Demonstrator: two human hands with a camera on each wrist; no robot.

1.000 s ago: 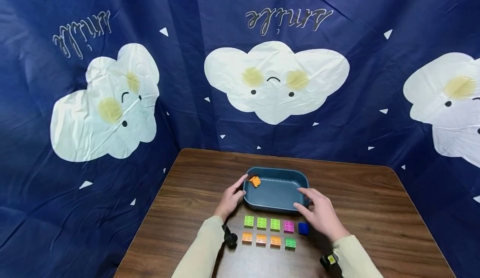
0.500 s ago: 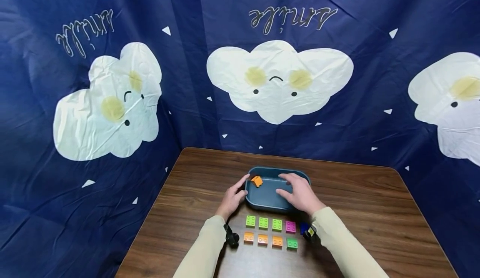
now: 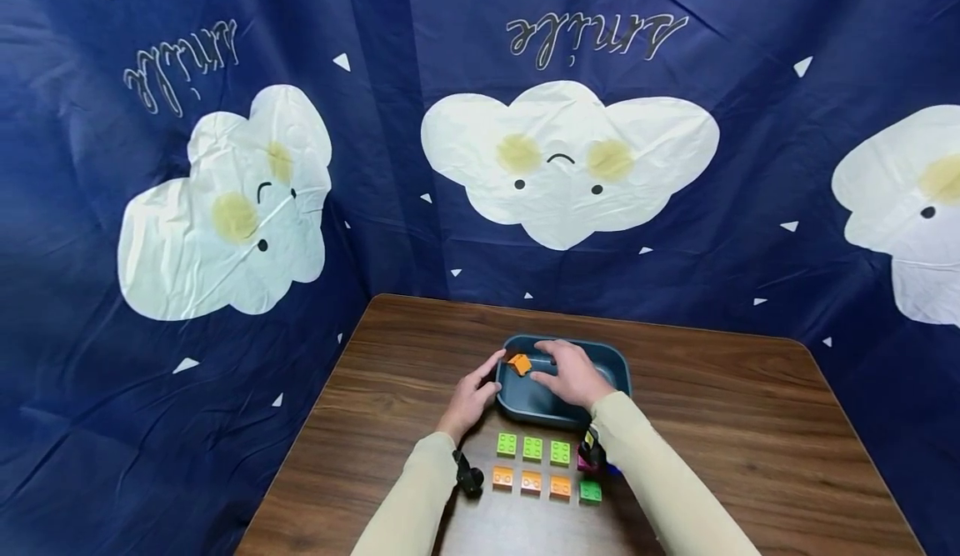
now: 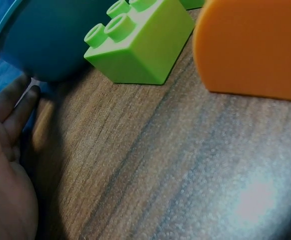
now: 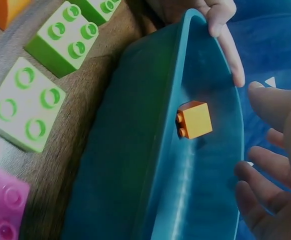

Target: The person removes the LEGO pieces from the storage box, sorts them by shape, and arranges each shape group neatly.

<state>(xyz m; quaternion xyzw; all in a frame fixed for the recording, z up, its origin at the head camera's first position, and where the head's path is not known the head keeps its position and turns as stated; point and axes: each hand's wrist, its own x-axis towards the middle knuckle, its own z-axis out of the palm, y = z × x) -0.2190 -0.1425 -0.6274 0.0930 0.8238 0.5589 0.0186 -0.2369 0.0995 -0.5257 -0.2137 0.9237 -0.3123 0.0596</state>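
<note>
A blue-teal plastic bin [image 3: 543, 413] stands on the wooden table, with one orange toy brick [image 3: 520, 364] tilted at its left end. My left hand [image 3: 467, 402] rests against the bin's left rim, thumb and forefinger spread apart along it. My right hand [image 3: 573, 375] is over the bin, fingers parted and holding nothing, a little right of the orange brick. In the right wrist view the orange brick [image 5: 195, 120] shows its studs toward the near wall, apart from my right fingers [image 5: 265, 107].
In front of the bin lie two rows of bricks: lime green ones [image 3: 532, 448], orange ones [image 3: 531, 481], a green one [image 3: 590, 491]. A magenta brick [image 5: 5, 202] and a blue one [image 3: 613, 469] are partly hidden by my right wrist. A cloud-print curtain [image 3: 390, 231] hangs behind.
My right hand has moved left from the bin's right rim to above its inside, toward the orange brick. My left hand stays at the left rim. The head view has shifted slightly.
</note>
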